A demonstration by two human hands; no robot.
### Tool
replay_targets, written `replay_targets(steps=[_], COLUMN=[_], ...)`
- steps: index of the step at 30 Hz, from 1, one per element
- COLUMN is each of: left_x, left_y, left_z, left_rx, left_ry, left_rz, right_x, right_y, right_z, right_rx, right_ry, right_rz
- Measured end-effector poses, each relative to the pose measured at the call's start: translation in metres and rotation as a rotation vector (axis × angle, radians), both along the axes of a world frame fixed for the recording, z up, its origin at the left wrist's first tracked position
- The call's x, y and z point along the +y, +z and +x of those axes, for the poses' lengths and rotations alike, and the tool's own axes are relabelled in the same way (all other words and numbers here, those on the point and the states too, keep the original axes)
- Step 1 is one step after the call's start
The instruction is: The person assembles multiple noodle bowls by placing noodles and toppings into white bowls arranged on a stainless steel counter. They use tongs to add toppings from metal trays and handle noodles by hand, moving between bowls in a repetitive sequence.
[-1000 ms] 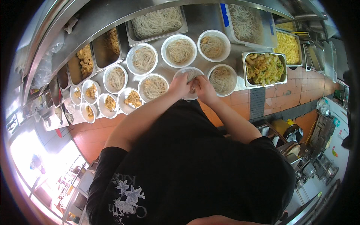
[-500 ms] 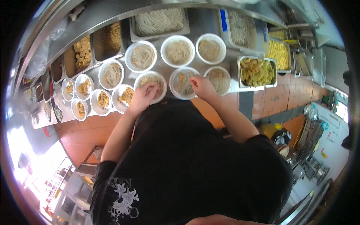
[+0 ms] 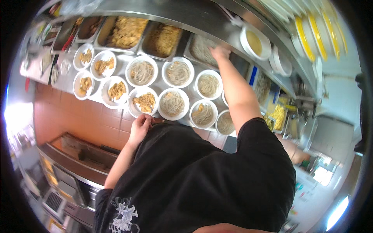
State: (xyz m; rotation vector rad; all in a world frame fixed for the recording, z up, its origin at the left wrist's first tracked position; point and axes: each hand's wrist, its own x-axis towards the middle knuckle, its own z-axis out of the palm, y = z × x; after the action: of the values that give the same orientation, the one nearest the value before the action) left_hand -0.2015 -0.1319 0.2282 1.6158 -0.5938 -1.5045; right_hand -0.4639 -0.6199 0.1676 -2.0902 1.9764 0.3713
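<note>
The right hand [image 3: 220,52] reaches into the far steel tray of pale noodles [image 3: 202,48]; whether its grip has closed on any cannot be told. The left hand [image 3: 140,126] rests loosely curled at the near edge of the desk [image 3: 124,60], just beside a white bowl of noodles with topping [image 3: 143,101]. Most bowls look filled, and several at the left look topped. A blue-and-white package [image 3: 253,75] lies right of the tray.

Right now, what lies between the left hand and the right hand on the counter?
In the head view, white noodle bowls on the steel counter separate the left hand from the right hand.

Orange tiled floor [image 3: 77,120] below; yellow-rimmed plates [image 3: 311,27] stacked on shelf.
</note>
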Motion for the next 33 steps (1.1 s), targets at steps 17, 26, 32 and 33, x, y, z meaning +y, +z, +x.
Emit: replay_targets(steps=[17,26,32,33], left_x=[-0.255,-0.388,-0.425,-0.424], left_y=[0.023,-0.006,-0.037,-0.037], left_z=[-0.098,-0.186,-0.18,-0.179], left_rx=[-0.076,1.081,0.549,0.476], left_ry=[-0.642,-0.143,-0.174,-0.167], left_rz=[-0.399,0.099,0.261,0.262], right_x=[0.099,0.129,0.152,0.155], right_y=[0.028,0.061,0.072,0.072], right_z=[-0.04,-0.023,-0.029,-0.032], right_rx=[-0.671,-0.521,-0.793,-0.884], right_ry=[0.075,0.238,0.233,0.209], right_rz=[-0.342,-0.657,-0.542,-0.487])
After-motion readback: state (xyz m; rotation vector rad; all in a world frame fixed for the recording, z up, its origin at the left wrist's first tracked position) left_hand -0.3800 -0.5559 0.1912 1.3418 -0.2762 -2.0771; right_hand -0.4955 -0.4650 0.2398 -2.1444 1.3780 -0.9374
